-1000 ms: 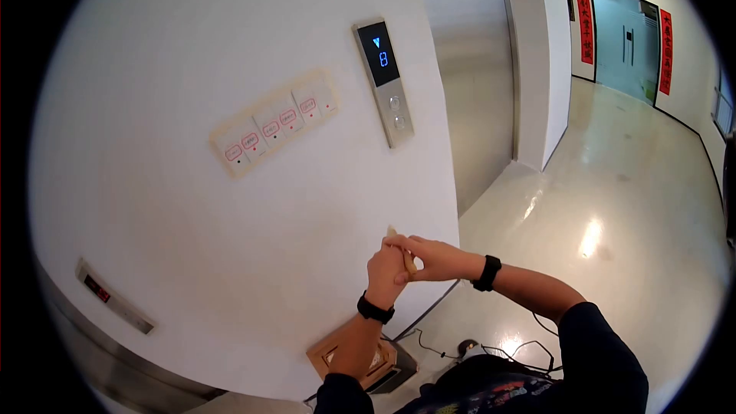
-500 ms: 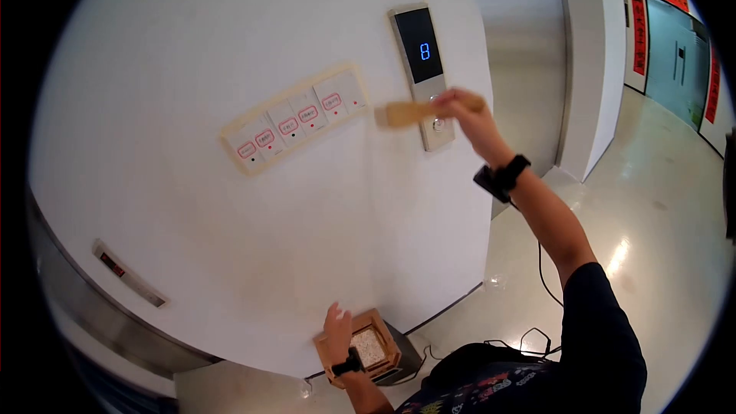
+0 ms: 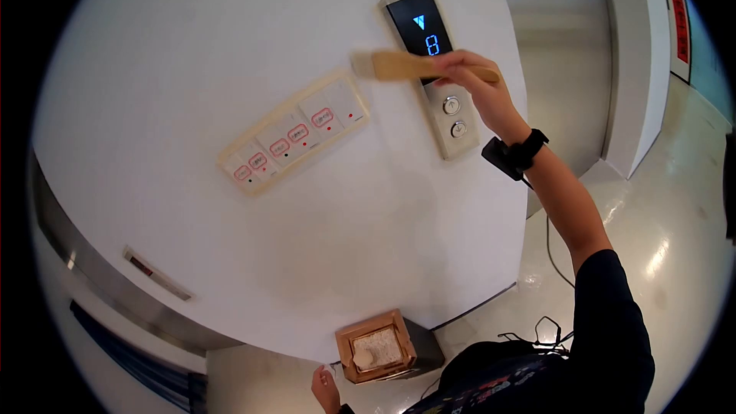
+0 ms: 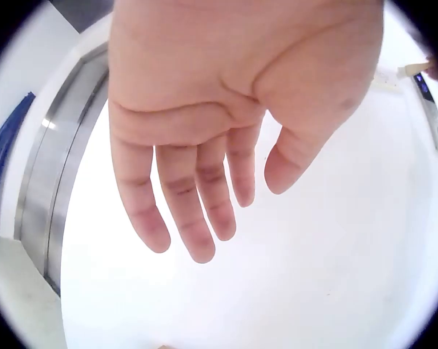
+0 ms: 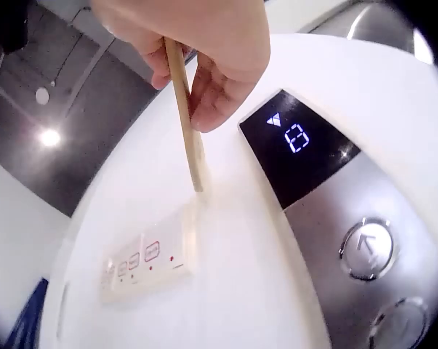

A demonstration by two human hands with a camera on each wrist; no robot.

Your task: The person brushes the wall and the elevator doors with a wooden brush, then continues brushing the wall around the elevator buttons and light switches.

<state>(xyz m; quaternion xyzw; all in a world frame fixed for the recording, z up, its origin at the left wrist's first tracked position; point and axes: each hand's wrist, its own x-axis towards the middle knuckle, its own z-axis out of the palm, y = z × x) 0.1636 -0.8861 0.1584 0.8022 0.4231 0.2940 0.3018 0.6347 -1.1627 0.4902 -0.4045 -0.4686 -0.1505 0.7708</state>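
My right hand [image 3: 479, 88] pinches the handle of a flat wooden brush [image 3: 399, 66] between thumb and fingers, in front of the elevator call panel [image 3: 441, 96]. Its pale bristles point left, near the top right corner of the switch panel [image 3: 299, 132]. From the right wrist view, the brush [image 5: 184, 120] shows edge-on, bristle end down by the frame of the switches. Low at the bottom of the head view hangs my left hand [image 3: 326, 389], holding nothing. Its palm and loosely bent fingers fill the left wrist view.
A brown-topped bin [image 3: 349, 337] with pale granules inside stands on the floor against the white wall [image 3: 322, 245]. Steel elevator doors [image 3: 556, 46] are on the right. Dark cables [image 3: 540, 335] lie on the floor near the body. Another small display panel [image 3: 159, 272] is at lower left.
Both hands were together around the brush; they have parted. My right hand has lifted the brush up to the panels, while my left hand has dropped past the bin. A down arrow is lit again.
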